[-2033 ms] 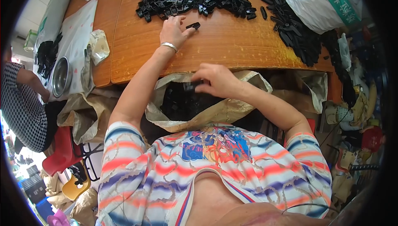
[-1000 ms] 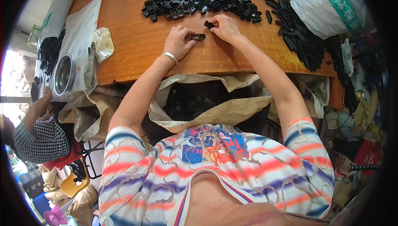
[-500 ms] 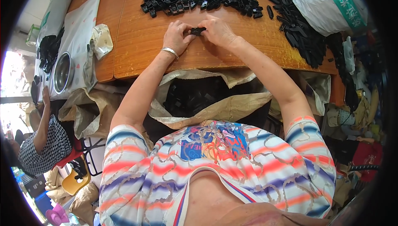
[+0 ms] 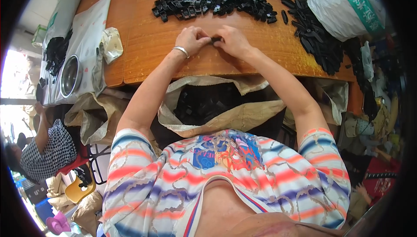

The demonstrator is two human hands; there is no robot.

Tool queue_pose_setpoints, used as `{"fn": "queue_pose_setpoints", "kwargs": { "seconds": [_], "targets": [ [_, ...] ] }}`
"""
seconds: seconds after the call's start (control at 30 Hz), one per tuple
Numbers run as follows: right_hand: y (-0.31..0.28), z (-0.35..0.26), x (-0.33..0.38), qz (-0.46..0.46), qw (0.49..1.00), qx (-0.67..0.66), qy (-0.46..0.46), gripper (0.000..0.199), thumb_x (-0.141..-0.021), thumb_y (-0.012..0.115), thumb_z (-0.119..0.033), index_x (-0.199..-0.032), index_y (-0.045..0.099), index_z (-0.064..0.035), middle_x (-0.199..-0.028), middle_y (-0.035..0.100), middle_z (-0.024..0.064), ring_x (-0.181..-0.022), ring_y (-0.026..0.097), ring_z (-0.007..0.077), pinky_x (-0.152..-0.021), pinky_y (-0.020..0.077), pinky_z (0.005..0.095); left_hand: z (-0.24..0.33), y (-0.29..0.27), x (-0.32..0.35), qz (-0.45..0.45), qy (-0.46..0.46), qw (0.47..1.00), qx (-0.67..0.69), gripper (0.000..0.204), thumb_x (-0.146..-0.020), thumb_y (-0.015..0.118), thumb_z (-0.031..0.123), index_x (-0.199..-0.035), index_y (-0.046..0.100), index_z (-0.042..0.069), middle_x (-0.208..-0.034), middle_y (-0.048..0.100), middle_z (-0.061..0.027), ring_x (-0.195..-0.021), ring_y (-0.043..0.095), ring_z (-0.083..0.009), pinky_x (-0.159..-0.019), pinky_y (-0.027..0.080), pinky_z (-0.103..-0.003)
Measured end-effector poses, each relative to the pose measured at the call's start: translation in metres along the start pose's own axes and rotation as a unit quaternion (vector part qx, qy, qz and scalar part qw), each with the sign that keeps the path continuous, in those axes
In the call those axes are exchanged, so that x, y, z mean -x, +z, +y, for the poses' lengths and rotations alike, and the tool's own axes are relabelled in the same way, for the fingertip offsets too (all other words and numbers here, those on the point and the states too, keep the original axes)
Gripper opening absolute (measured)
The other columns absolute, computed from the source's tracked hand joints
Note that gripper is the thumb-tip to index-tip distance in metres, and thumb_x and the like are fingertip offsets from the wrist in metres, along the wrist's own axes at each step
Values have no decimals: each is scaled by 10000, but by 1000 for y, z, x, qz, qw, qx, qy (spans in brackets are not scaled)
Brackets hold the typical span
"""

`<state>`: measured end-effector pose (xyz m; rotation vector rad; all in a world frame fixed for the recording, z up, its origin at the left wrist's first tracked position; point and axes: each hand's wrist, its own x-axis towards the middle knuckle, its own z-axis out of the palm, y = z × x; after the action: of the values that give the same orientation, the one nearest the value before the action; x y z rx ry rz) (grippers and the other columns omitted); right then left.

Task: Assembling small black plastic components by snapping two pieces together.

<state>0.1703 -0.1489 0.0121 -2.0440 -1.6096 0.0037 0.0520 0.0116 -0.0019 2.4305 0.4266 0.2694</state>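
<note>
One small black part (image 4: 215, 39), between the dark heap (image 4: 208, 0) and the near edge of the tabletop (image 4: 150, 54), sits pinched by the fingers of my left hand (image 4: 193, 40) and right hand (image 4: 235, 42), where an uneven squeeze could flick it loose.

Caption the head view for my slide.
Left hand and right hand pinch a black part over a wooden table.
</note>
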Motion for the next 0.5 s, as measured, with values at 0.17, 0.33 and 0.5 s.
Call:
{"fn": "queue_pose_setpoints", "kwargs": {
  "seconds": [0.17, 0.33, 0.5],
  "targets": [
    [-33, -50, 53, -47, 987, -151, -13, 231, -744, 724, -72, -960, 655, -26, -856, 602, 115, -731, 618, 253, -662, 507, 330, -25, -24, -8, 145, 10, 989, -24, 224, -802, 624, 52, -1002, 670, 141, -906, 635, -101, -866, 608, -273, -785, 516, -359],
    [-27, -94, 100, -180, 967, -156, -86, 277, -720, 754, -127, -968, 651, -56, -876, 588, 105, -786, 621, 288, -680, 509, 378, -50, -45, -37, 184, 84, 937, -284, 283, -783, 609, 28, -1028, 647, 166, -1013, 568, -73, -984, 549, -270, -820, 510, -358],
    [-30, -76, 71, -145, 969, -184, -73, 177, -762, 735, -148, -903, 679, -55, -779, 609, 97, -748, 620, 266, -672, 506, 353, -58, -38, -33, 118, 93, 960, -236, 211, -825, 564, 37, -1003, 632, 128, -1046, 553, -98, -982, 554, -291, -837, 506, -371]
  ]
}}
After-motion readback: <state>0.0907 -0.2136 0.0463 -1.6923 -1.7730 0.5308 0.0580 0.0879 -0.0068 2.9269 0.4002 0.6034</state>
